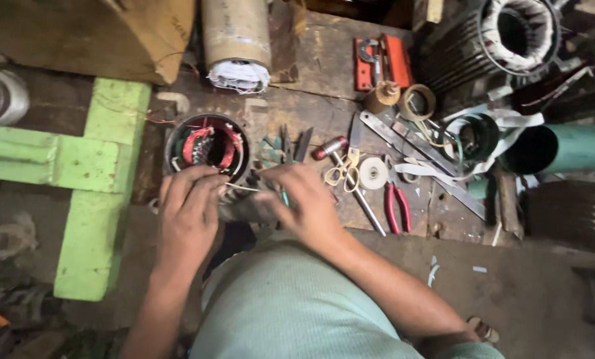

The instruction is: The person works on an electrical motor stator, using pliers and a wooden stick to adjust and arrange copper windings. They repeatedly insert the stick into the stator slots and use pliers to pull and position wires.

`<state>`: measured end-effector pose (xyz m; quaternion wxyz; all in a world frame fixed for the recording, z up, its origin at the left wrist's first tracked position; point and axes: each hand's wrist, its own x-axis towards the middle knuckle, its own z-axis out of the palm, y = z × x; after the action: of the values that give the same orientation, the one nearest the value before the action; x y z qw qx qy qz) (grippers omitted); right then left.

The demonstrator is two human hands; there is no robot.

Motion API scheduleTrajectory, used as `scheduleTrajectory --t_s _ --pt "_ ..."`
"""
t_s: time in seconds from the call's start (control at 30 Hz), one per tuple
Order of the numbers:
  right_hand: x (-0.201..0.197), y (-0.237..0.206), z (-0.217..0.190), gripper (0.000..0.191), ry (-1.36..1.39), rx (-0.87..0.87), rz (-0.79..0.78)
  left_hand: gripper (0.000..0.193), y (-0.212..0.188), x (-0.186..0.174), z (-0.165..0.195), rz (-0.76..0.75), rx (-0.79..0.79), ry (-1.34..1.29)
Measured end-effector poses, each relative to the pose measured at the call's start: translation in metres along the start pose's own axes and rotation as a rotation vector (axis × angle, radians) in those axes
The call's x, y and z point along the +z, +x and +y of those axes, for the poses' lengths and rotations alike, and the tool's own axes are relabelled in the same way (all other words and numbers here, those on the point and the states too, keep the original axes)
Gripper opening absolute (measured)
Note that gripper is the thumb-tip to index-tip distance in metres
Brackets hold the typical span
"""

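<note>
Stator: small motor stator (207, 147) with red windings, on the workbench (310, 60).
Left hand (188, 213): at stator's near rim, fingers curled, pinching a thin white strip (242, 188).
Right hand (304, 203): just right of stator, fingers closed on the strip's other end.
Tools: scissors (344, 174), red-handled pliers (397, 203), farther right of stator.

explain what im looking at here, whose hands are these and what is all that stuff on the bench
This is one picture from a camera worn on a person's head, looking down, so the two bare hands are that person's own. The left hand and the right hand meet at the near rim of a round motor stator with red windings inside. A thin pale strip runs between the fingers; which hand grips it is unclear. On the worn wooden bench lie scissors, red-handled pliers, a white tape roll and a steel ruler. A green wooden frame stands to the left.
</note>
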<state>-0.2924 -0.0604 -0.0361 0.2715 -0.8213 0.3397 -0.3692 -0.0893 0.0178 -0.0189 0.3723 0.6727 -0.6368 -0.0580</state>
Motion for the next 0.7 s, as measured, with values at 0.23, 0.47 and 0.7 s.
scheduleTrajectory --t_s 0.23,0.47,0.7 --pt "-0.036 -0.047 0.086 0.024 -0.401 0.425 -0.045 0.032 -0.007 0.001 0.027 0.006 0.086 0.213" --pt "-0.014 -0.071 0.105 0.027 -0.449 0.612 -0.127 0.014 -0.013 0.017 0.034 0.031 -0.127 -0.120" --pt "-0.058 -0.086 0.135 0.025 1.283 1.354 0.114 0.020 -0.020 0.028 0.026 0.215 -0.345 -0.324"
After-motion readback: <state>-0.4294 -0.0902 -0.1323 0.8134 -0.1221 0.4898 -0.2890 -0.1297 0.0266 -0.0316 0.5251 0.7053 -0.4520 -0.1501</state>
